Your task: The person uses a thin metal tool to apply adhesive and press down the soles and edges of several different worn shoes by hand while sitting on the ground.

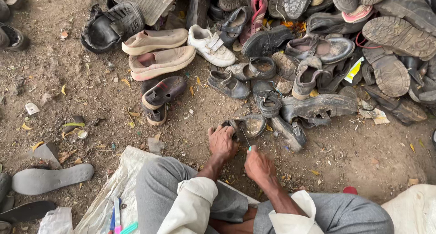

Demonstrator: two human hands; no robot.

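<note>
Head view: the person sits on the dirt ground (68, 79), knees apart, a pale sack (122, 170) spread under them. The left hand (222, 142) is closed over the heel end of a small worn grey shoe (252, 125), pinning it against the ground. The right hand (259, 165) is pinched shut around a thin awl-like tool (245, 137) with a light-coloured handle end; its dark shaft slants up into the shoe's opening.

By the look of it, the step in hand is piercing or stitching the shoe near its rim. The next move would call for a steady downward hold from the left hand while the right drives or draws the tool along a short line, keeping the tip clear of the holding fingers.

The shoe lies just ahead of the knees, at the near edge of a wide heap of old shoes (318, 57). It is dusty, scuffed and slack, its opening facing upward, the inside pale with dirt. Whether thread is attached cannot be told.

Left of it lie two beige slip-ons (159, 52), a white sneaker (211, 45) and a loose grey sole (52, 178). Coloured pens or tools (117, 218) rest on the sack.
</note>
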